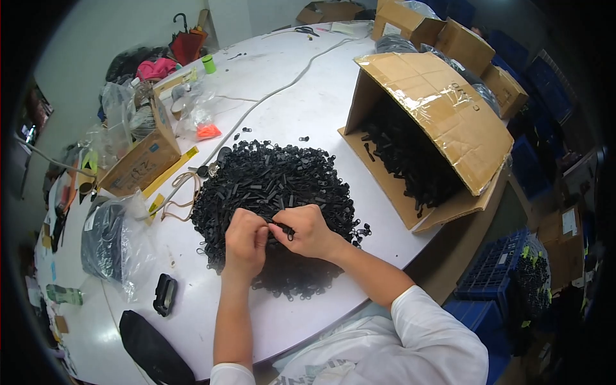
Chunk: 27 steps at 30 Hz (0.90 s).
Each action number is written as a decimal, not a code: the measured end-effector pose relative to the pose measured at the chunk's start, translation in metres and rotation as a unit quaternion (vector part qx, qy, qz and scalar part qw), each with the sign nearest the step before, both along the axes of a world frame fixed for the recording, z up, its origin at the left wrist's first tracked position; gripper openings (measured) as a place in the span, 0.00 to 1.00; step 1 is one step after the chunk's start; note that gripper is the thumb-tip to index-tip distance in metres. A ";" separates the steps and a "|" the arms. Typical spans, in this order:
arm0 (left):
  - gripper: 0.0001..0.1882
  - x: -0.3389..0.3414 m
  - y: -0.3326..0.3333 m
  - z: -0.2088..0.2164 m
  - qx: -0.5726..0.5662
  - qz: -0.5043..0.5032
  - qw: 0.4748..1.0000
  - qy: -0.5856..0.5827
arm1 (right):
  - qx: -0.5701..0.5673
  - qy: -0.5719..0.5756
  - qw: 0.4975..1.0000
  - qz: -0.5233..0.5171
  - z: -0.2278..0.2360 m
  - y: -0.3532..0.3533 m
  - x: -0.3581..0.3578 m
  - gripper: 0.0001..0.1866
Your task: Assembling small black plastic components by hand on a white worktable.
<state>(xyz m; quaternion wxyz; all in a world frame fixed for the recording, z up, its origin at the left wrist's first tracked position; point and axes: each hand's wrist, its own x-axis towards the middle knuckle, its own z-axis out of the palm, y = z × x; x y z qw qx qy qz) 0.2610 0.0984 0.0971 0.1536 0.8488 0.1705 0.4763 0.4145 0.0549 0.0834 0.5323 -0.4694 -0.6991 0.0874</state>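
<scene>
A broad heap of small black pieces (276, 173), which look like zipper pulls with looped ends, covers the middle of the white table. Over the near part of this heap my two hands meet. My left hand (245, 239) has its fingers curled into a pinch, with the tips hidden against the other hand. Between the thumb and fingers of my right hand (309, 231) is a black zipper pull (287, 231), its looped end sticking out below. Whether the left fingertips hold the same piece cannot be seen.
On the right, a cardboard box (443, 109) lies on its side, full of similar black pieces. A grey cable (282, 86) crosses the white table (378, 260). Leftward are an open carton (142, 163), a plastic-bagged bundle (106, 240), a black case (165, 295) and a dark pouch (151, 350).
</scene>
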 end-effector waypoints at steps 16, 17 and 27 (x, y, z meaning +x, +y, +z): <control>0.08 -0.061 0.029 0.015 -0.234 -0.043 0.963 0.129 | -0.035 -0.055 0.990 0.126 0.006 -0.003 0.011 0.07; 0.10 -0.057 0.026 0.016 -0.252 -0.053 0.957 0.132 | -0.051 0.003 0.990 0.133 0.013 -0.003 0.025 0.06; 0.23 0.008 -0.018 0.001 -0.134 0.000 0.880 0.455 | 0.051 0.629 0.771 -0.089 -0.005 0.017 0.101 0.17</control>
